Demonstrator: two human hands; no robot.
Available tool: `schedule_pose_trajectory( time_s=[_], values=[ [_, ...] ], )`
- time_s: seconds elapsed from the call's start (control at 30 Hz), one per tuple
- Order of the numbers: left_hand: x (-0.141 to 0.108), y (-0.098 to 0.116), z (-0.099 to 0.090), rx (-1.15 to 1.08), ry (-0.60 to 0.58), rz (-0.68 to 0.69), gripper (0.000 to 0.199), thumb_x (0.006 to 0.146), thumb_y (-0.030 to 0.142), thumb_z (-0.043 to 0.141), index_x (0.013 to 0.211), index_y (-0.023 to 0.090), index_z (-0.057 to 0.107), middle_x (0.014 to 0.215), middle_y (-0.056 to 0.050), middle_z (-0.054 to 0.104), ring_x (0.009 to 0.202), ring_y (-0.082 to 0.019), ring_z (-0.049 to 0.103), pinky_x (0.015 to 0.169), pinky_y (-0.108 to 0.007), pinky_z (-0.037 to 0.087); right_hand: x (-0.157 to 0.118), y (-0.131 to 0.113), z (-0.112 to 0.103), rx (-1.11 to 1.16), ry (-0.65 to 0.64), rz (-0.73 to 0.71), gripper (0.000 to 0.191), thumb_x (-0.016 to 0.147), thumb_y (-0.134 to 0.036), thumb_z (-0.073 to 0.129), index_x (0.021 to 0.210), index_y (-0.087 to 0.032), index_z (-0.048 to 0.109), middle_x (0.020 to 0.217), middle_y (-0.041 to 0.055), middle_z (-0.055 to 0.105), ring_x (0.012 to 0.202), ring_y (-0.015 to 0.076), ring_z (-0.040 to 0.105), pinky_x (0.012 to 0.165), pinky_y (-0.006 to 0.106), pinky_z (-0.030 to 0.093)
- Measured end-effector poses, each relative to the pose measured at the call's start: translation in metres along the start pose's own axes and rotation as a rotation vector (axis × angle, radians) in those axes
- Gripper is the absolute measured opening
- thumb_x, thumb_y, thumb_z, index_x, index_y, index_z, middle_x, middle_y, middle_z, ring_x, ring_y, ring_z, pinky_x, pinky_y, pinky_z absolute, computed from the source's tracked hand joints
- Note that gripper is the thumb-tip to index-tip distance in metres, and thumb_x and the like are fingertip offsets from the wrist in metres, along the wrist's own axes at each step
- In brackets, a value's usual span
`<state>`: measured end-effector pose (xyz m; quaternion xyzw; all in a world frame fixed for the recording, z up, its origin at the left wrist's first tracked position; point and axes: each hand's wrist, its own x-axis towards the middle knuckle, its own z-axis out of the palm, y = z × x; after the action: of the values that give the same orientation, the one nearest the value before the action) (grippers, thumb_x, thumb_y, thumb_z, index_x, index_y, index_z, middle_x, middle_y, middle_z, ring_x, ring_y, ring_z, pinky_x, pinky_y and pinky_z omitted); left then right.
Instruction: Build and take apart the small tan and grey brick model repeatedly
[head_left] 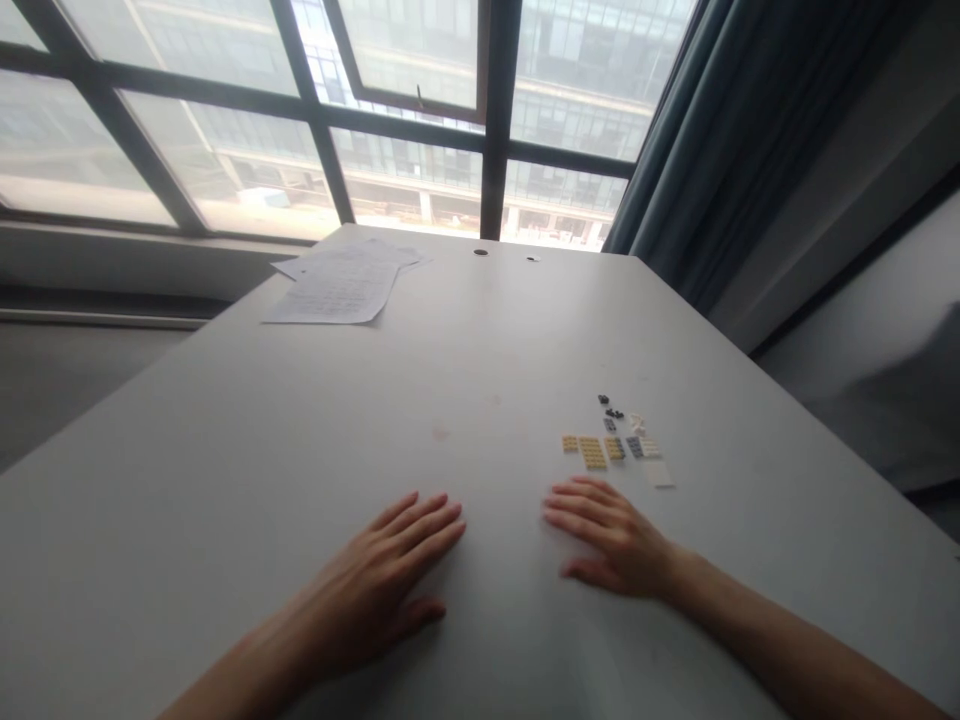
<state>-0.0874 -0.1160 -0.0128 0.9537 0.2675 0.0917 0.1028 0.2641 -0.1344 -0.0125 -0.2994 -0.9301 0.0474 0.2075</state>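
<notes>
L hand (pixel 397 568) and R hand (pixel 615 540) lie flat, palm-down, gripping nothing, w/ small toy bricks (pixel 592 453) loose at R hand's approx. 12 o'clock, so work looks barely begun, most left.

The tabletop (pixel 337 420) is lit by daylight from the windows (pixel 409 165), which are partly washed out by glare, while the curtain (pixel 712 130) is left dim. The tabletop's near side is shaded, and a pale sheen is cast farther off. Fine detail is softened, the right hand (pixel 611 535) is blurred, and the outer edges are stretched.
</notes>
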Motion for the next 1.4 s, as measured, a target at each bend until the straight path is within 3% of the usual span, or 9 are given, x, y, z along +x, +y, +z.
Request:
schedule_pose_trajectory(
  time_s=[0.1,0.23,0.47,0.63,0.83,1.0,1.1,1.27,1.4],
  values=[
    [-0.005,-0.006,0.005,0.027,0.1,-0.016,0.049,0.089,0.034,0.052,0.137,0.028,0.042,0.136,-0.004,0.053,0.128,-0.023,0.046,0.11,-0.041,0.035,-0.044,0.033,-0.012,-0.214,0.229,0.232,0.07,0.082,-0.057,0.057,0.139,-0.02,0.04,0.134,0.0148,0.051,0.129,0.0316,0.041,0.105,0.05,0.035],
    [-0.005,-0.014,0.005,0.089,0.119,-0.052,0.051,0.089,0.036,0.053,0.138,0.028,0.041,0.138,-0.005,0.05,0.129,-0.025,0.044,0.107,-0.04,0.039,-0.082,0.089,-0.027,-0.317,0.066,0.486,0.11,0.066,-0.079,0.052,0.149,-0.018,0.014,0.152,0.0197,0.019,0.139,0.0394,0.018,0.107,0.059,0.026],
    [-0.015,-0.037,0.0,0.151,0.105,-0.132,0.089,0.079,0.064,0.054,0.149,0.025,0.014,0.15,-0.008,0.033,0.137,-0.031,0.03,0.113,-0.047,0.026,-0.017,0.138,-0.023,-0.146,-0.269,0.449,0.118,0.058,-0.078,0.062,0.149,-0.017,0.019,0.153,0.02,0.016,0.142,0.0353,0.013,0.113,0.053,0.015],
    [-0.021,-0.051,0.004,0.186,0.106,-0.247,0.105,0.073,0.074,0.051,0.15,0.021,0.003,0.152,-0.011,0.026,0.138,-0.032,0.027,0.114,-0.046,0.02,0.066,0.11,0.002,-0.036,-0.283,0.202,0.104,0.062,-0.077,0.061,0.145,-0.02,0.032,0.152,0.0153,0.024,0.141,0.0315,0.02,0.115,0.049,0.016],
    [-0.015,-0.059,0.001,0.218,0.087,-0.415,0.117,0.067,0.079,0.05,0.149,0.014,-0.003,0.152,-0.019,0.023,0.139,-0.034,0.024,0.114,-0.048,0.018,0.162,0.041,0.056,0.137,-0.2,-0.081,0.084,0.076,-0.066,0.058,0.141,-0.017,0.036,0.147,0.0166,0.034,0.136,0.03,0.03,0.114,0.047,0.02],
    [-0.021,-0.085,-0.01,0.203,0.085,-0.532,0.109,0.069,0.072,0.056,0.149,0.016,0.008,0.151,-0.016,0.028,0.139,-0.03,0.025,0.114,-0.048,0.019,0.231,-0.005,0.094,0.333,-0.053,-0.09,0.056,0.088,-0.049,0.053,0.131,-0.014,0.042,0.132,0.0153,0.051,0.126,0.0238,0.044,0.108,0.04,0.033],
    [-0.033,-0.099,-0.016,0.186,0.09,-0.629,0.101,0.073,0.071,0.053,0.148,0.015,0.015,0.15,-0.016,0.03,0.139,-0.029,0.026,0.114,-0.049,0.02,0.239,-0.009,0.096,0.399,-0.032,0.039,0.057,0.092,-0.05,0.045,0.135,-0.015,0.036,0.135,0.015,0.048,0.126,0.0216,0.044,0.106,0.038,0.034],
    [-0.041,-0.104,-0.021,0.109,0.099,-0.642,0.088,0.077,0.071,0.047,0.145,0.019,0.027,0.15,-0.011,0.031,0.14,-0.029,0.025,0.115,-0.048,0.017,0.214,-0.005,0.091,0.188,-0.208,-0.018,0.112,0.07,-0.077,0.051,0.147,-0.006,0.013,0.152,0.0236,0.018,0.142,0.0337,0.013,0.115,0.048,0.014],
    [-0.047,-0.098,-0.028,-0.089,0.4,-0.694,0.083,0.081,0.073,0.038,0.141,0.016,0.035,0.145,-0.014,0.04,0.134,-0.028,0.037,0.112,-0.044,0.028,0.221,-0.015,0.1,0.107,-0.257,-0.028,0.106,0.076,-0.078,0.04,0.147,-0.004,0.013,0.152,0.0236,0.018,0.142,0.0338,0.013,0.115,0.049,0.012]
  ],
)
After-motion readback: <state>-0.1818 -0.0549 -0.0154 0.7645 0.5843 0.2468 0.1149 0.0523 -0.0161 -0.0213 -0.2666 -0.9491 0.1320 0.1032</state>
